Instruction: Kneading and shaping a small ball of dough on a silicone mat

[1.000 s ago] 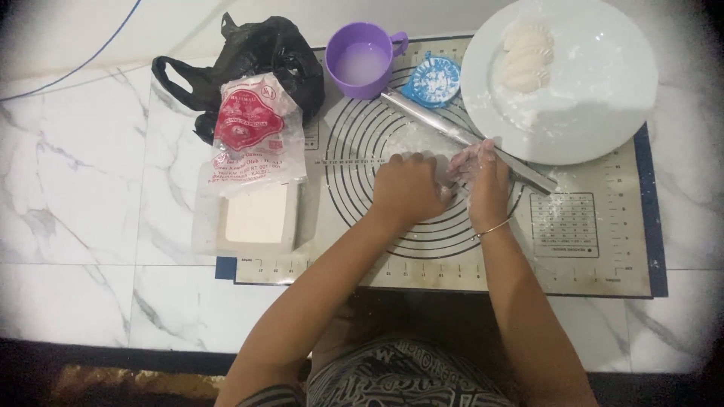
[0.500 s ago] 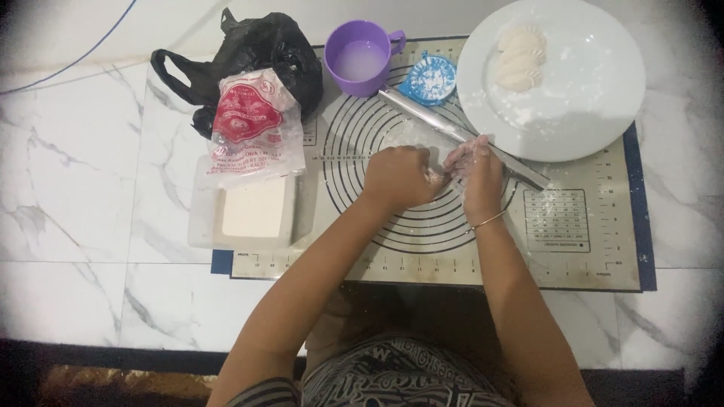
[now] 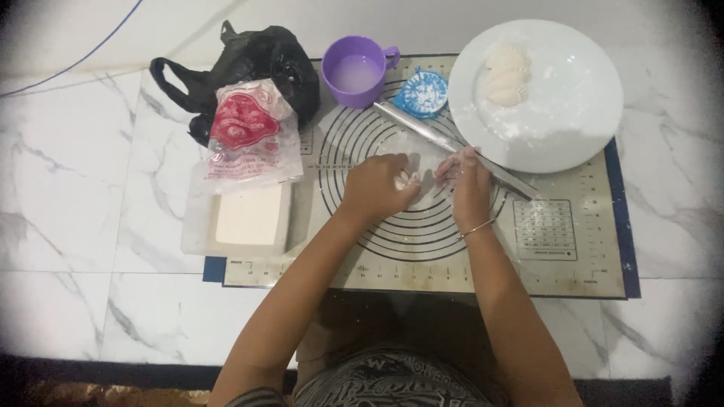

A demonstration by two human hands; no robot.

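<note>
My left hand [image 3: 381, 188] and my right hand [image 3: 466, 183] meet over the ringed middle of a baking mat [image 3: 573, 249]. Between their fingers is a small pale piece of dough [image 3: 411, 179], pinched by both; most of it is hidden by the fingers. A thin bracelet circles my right wrist. A slim metal rolling pin [image 3: 422, 130] lies slanted on the mat just behind my right hand. On a white plate [image 3: 573, 105] at the back right rest a few folded dough pieces [image 3: 507, 75] in loose flour.
A purple mug [image 3: 356, 71] with whitish liquid and a blue round mould [image 3: 422, 92] stand at the mat's back edge. To the left are a black plastic bag [image 3: 256, 60], a red-and-clear packet [image 3: 245, 136] and a tray holding a white block [image 3: 249, 220]. Marble floor surrounds it.
My hands have stayed together over the mat's centre, fingers shifting slightly on the dough. The camera view has drifted a little; nothing else moved.
</note>
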